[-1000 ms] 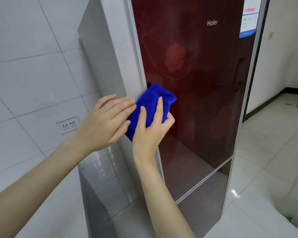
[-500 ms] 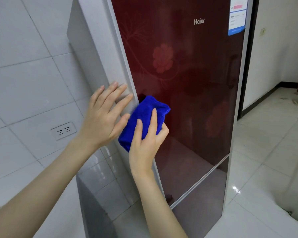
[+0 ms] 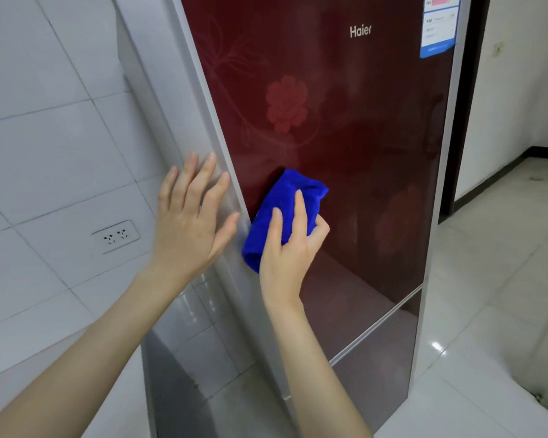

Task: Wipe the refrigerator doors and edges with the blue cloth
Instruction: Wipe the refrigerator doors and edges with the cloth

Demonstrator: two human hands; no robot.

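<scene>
The right hand (image 3: 287, 248) held the bunched blue cloth (image 3: 282, 213) against the dark red refrigerator door (image 3: 345, 137), fingers curled over it, the cloth showing above and left of the knuckles at the door's left edge. The left hand (image 3: 187, 222) lay flat, fingers spread, on the grey side panel (image 3: 171, 115) just beside the cloth.

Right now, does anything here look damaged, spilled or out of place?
Nothing stands out. The refrigerator looks shut and undamaged; the right hand holds the blue cloth on its red door, the left hand lies flat on its side panel.
</scene>
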